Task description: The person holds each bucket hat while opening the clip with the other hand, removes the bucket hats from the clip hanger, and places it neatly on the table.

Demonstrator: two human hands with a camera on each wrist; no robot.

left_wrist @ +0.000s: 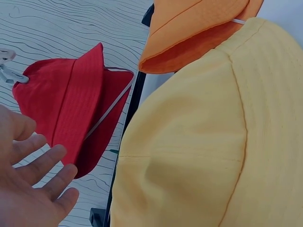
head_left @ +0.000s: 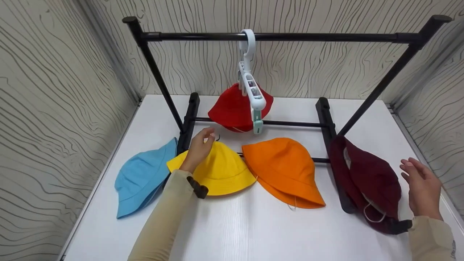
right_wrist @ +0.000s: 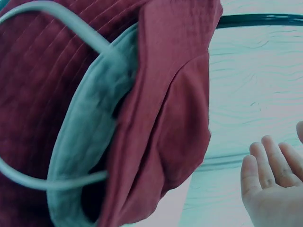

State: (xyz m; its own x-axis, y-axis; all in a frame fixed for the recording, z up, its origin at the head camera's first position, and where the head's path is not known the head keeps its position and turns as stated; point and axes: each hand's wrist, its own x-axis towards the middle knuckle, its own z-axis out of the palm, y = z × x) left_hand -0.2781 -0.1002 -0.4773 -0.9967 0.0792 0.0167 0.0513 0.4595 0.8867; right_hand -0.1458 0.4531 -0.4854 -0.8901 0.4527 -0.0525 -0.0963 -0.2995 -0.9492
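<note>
My left hand hovers over the yellow bucket hat, fingers loosely extended and holding nothing. In the left wrist view its spread fingers appear in front of the red hat, with no grip on it. That red hat hangs from the white clip hanger on the rack's top bar. At the far right my right hand is raised beside the maroon hat, its fingers relaxed. The right wrist view shows a gap between that hand and the maroon hat.
A light blue hat lies at the left, and an orange hat sits right of the yellow one. The black rack stands on the white table. Patterned walls enclose the back and sides.
</note>
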